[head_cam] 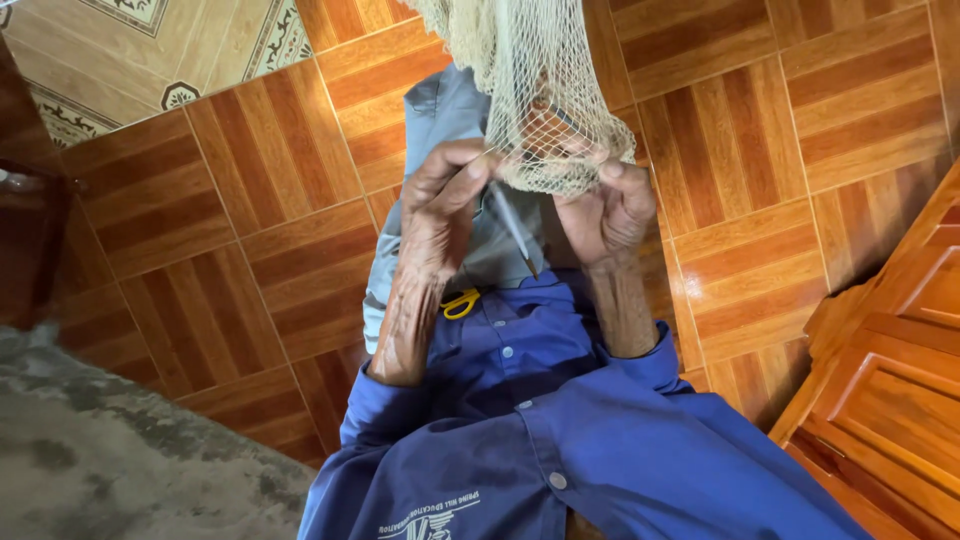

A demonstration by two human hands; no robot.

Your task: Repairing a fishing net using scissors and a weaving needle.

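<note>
Two hands are kept busy: the pale fishing net (pixel 540 110) hanging over the lap is pinched by the right hand (pixel 605 205), while a netting needle (pixel 513 225) is gripped by the left hand (pixel 445 190). Yellow scissors (pixel 460 302) are left on the lap.

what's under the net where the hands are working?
Under the net hang both hands: the left hand with a thin needle-like tool, the right hand gripping the mesh edge. Below lie grey trousers and yellow scissors. The fingertips are covered by mesh.
</note>
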